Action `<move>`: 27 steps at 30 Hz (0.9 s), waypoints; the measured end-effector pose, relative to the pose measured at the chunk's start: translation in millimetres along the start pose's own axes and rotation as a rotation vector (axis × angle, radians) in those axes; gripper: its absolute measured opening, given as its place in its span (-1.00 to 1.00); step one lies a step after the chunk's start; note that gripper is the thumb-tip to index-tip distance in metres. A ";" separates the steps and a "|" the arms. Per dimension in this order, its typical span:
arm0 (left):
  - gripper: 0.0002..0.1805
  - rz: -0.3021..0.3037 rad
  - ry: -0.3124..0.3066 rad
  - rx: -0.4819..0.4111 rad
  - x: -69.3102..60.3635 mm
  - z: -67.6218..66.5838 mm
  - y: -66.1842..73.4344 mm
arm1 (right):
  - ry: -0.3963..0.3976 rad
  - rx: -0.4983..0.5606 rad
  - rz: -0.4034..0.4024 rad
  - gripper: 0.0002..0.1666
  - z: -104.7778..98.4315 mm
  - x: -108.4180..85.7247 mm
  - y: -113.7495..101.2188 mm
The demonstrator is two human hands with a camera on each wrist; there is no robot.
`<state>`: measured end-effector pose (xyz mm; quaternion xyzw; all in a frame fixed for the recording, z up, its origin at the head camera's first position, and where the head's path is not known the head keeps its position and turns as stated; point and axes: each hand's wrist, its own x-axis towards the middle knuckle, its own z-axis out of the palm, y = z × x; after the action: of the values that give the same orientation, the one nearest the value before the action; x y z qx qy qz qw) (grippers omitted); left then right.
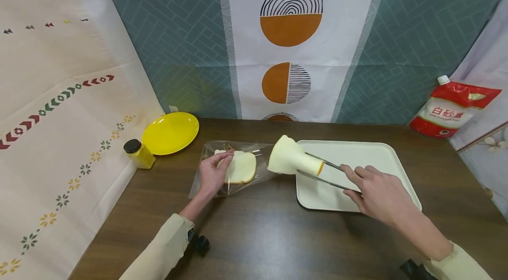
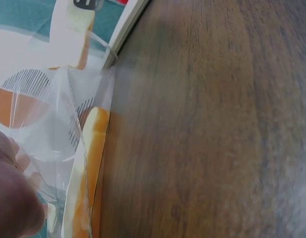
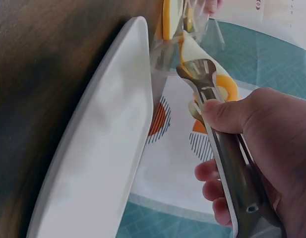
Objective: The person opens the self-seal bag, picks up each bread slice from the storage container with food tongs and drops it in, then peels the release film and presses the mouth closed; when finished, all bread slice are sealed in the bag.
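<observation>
In the head view my left hand [image 1: 211,176] pinches the upper layer of a clear plastic bag [image 1: 262,151] lying on the table. Inside the bag lies a white slice of bread [image 1: 243,168]; its brown crust shows in the left wrist view, beside my fingers. My right hand [image 1: 382,192] grips metal tongs [image 3: 234,181] by their arms. Between the tong tips is another bread slice [image 1: 289,155], bent by the squeeze and held above the table, between the bag's open end and the white tray [image 1: 365,153].
A yellow plate [image 1: 170,132] stands at the back left, with a black-lidded yellow jar [image 1: 140,154] beside it. At the back right is a red and white pouch [image 1: 450,108] with a white cap. Patterned cloths [image 1: 190,50] hang behind and beside the brown table [image 1: 254,236].
</observation>
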<state>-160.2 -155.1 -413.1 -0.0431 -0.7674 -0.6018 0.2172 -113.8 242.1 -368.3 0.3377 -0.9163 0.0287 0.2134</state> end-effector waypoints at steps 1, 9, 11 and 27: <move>-0.88 0.000 0.001 0.005 0.0 0.4 0.2 | -0.012 -0.001 -0.003 -0.40 -0.7 0.4 0.0; -0.90 0.013 0.001 0.010 -1.6 2.4 1.2 | -0.050 0.039 -0.038 -0.33 -0.6 2.7 3.0; -0.90 0.027 -0.001 0.021 -1.9 3.3 1.1 | -0.058 0.050 -0.043 -0.33 0.8 3.9 5.1; -0.91 0.059 -0.010 0.101 -3.4 6.1 4.4 | -0.158 0.207 -0.125 -0.39 20.2 26.3 25.8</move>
<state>-157.5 -147.5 -411.5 -0.0578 -0.7964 -0.5552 0.2329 -155.5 242.0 -373.5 0.4154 -0.8996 0.0832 0.1058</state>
